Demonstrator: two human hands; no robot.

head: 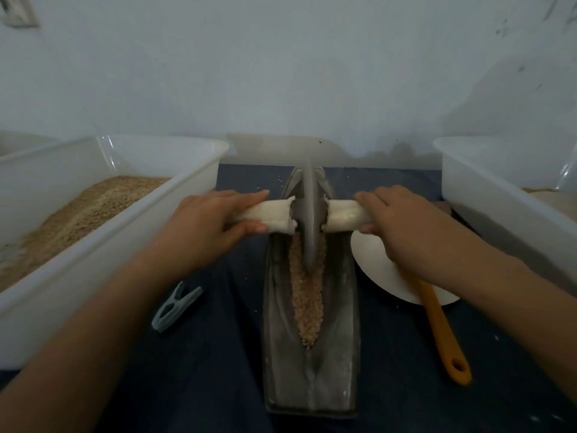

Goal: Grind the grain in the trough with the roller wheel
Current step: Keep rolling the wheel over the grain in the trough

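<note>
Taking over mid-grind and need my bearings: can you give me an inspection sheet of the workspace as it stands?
Surface: dark blue cloth-covered table, a few stray grains near the far edge.
Job's things: grey metal boat-shaped trough holds brown grain along its groove; grey metal roller wheel stands in it towards the far end.
Clutter: pale green plastic clothes peg; white round plate with orange-handled utensil; white plastic tub of grain on the left; second white tub on the right.
Hands: left hand and right hand each grip a white-wrapped axle handle.
Cables: nothing seen.
Surroundings: pale wall.
</note>
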